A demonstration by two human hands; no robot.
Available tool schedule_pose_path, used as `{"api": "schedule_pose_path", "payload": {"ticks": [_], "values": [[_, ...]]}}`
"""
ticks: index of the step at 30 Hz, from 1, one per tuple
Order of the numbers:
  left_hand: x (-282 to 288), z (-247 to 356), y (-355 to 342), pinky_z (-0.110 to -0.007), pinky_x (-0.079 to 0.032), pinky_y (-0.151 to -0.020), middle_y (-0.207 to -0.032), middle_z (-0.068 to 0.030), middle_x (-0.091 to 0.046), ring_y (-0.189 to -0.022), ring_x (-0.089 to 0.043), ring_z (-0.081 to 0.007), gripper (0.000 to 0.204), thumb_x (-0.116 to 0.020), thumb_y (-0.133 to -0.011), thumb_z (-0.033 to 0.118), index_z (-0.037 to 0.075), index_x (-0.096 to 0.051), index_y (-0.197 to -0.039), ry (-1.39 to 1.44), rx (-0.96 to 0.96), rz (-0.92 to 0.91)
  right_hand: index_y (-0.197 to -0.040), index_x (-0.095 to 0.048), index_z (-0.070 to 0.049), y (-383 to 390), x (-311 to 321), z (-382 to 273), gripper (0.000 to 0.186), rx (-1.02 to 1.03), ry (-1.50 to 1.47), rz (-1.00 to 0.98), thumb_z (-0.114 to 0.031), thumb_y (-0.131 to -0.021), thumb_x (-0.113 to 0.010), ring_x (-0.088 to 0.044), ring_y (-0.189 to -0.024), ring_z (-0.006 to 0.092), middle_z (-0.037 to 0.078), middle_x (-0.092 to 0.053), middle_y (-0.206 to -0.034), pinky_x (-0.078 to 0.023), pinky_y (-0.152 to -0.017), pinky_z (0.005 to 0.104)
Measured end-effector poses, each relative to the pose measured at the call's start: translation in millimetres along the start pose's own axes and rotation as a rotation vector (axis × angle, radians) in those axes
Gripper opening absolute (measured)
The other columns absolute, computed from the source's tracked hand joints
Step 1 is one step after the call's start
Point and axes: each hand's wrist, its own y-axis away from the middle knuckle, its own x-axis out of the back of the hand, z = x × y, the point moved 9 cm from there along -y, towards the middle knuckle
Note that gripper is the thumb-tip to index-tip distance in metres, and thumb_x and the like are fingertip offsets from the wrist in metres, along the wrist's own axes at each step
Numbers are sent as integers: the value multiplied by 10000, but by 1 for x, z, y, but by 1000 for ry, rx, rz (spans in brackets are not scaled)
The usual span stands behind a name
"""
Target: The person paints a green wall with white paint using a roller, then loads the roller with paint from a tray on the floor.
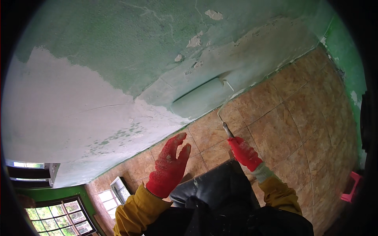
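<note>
A paint roller is gripped in my right hand [245, 152], whose red glove is closed around its worn handle [227, 130]. From the handle a thin bent wire frame [219, 114] runs up toward the wall. At its far end the pale green roller sleeve [202, 96] appears to lie against the low part of the wall, close in colour to the coating there. My left hand [169, 167], in a red glove marked with pale paint, is held up in front of the wall with thumb and fingers apart. Nothing is in it.
The green wall [157, 43] has a white coated area [71, 94] at left and several chipped patches. Brown tiles [283, 118] cover the floor. A shallow tray-like object [119, 189] lies at lower left, near a window [63, 216]. A pink stool [351, 187] stands far right.
</note>
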Motion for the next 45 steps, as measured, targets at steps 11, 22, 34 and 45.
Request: {"api": "schedule_pose_path", "payload": {"ticks": [11, 22, 34, 45], "values": [[4, -7, -1, -322, -460, -964, -1252, -131, -564, -1136, -569, -213, 365, -586, -925, 89, 14, -507, -1274, 1, 23, 8, -1137, -534, -67, -75, -33, 42, 379, 372, 377, -24, -389, -983, -408, -617, -591, 296, 142, -613, -823, -505, -617, 440], [4, -23, 0, -321, -449, -974, -1258, -127, -551, -1147, -554, -213, 356, -571, -934, 78, 18, -501, -1277, -15, 122, -21, -815, -625, -19, -152, -62, 109, 573, -286, 147, -115, -503, -962, -355, -664, -712, 339, 186, -634, -649, -501, -671, 460], [-12, 10, -6, -324, -468, -934, -1226, -120, -589, -1106, -583, -215, 359, -604, -918, 118, 30, -528, -1258, -2, -15, -11, -925, -592, -111, 25, -11, -48, 156, 697, 312, 213, -254, -953, -536, -544, -633, 332, 147, -604, -876, -449, -561, 399], [7, 37, 10, -296, -477, -900, -1167, -96, -616, -1065, -591, -176, 354, -627, -904, 111, 34, -553, -1242, 33, -162, 111, -941, -600, -61, 72, 15, -227, 245, 957, 21, 277, -296, -953, -531, -591, -692, 343, 142, -605, -722, -443, -593, 396]]}}
